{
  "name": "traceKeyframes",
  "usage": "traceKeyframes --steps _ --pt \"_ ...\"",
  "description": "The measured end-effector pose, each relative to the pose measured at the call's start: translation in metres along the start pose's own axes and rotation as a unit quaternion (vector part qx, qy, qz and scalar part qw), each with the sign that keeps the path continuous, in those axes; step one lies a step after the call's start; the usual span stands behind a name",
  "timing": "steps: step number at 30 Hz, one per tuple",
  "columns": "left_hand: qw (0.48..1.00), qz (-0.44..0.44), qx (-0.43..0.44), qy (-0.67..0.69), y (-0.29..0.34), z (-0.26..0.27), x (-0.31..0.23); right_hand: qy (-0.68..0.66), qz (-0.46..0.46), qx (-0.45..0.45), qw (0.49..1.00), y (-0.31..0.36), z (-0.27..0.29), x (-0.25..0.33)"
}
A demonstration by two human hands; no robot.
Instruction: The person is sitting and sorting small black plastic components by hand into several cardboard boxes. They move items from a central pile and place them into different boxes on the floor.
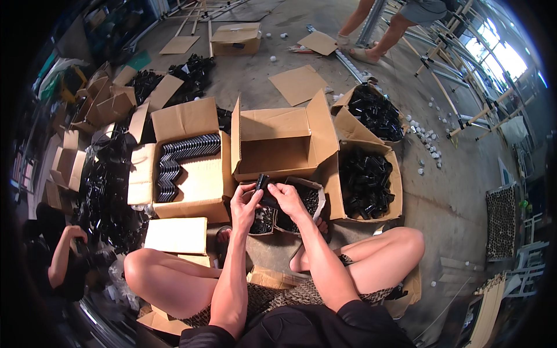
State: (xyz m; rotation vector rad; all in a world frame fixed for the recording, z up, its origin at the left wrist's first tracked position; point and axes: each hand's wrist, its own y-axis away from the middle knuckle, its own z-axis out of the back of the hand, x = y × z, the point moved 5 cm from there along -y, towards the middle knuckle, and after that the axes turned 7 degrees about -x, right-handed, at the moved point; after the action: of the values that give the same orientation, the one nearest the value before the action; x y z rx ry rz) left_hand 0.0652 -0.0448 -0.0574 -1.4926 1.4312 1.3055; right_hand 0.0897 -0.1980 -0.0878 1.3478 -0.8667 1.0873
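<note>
Between my hands, above two small boxes, is a black plastic fitting [263, 181], its tube-like end pointing up and away from me. My left hand [245, 207] is closed around its lower part. My right hand [286, 198] pinches at its right side, and the fingertips partly hide what they grip. Just below are a small carton [262, 225] and a larger small carton [312, 203], both holding little dark parts. Beyond my hands an open cardboard box [272, 173] has its flaps raised. To its left, a cardboard box [191, 210] holds black angled fittings [188, 149] stacked in neat rows.
On the right stand a box of loose black fittings [366, 184] and another full box [374, 113]. Black parts [104, 185] heap on the left floor, near another person's arm [60, 261]. White caps [428, 139] lie scattered right. Someone's legs [383, 35] stand at the back.
</note>
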Motion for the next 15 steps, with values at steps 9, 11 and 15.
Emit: traceKeyframes --steps 9,11,15 --pt "1.0 0.004 -0.017 -0.024 -0.002 0.013 -0.002 -0.103 -0.028 -0.005 0.994 0.003 -0.014 0.002" --pt "0.997 0.001 -0.051 -0.059 0.0 0.021 -0.005 -0.081 -0.05 0.038 0.995 0.022 -0.025 0.032" --pt "0.975 0.071 -0.047 -0.207 0.002 0.029 -0.021 0.009 -0.081 0.098 0.992 0.018 -0.027 0.022"
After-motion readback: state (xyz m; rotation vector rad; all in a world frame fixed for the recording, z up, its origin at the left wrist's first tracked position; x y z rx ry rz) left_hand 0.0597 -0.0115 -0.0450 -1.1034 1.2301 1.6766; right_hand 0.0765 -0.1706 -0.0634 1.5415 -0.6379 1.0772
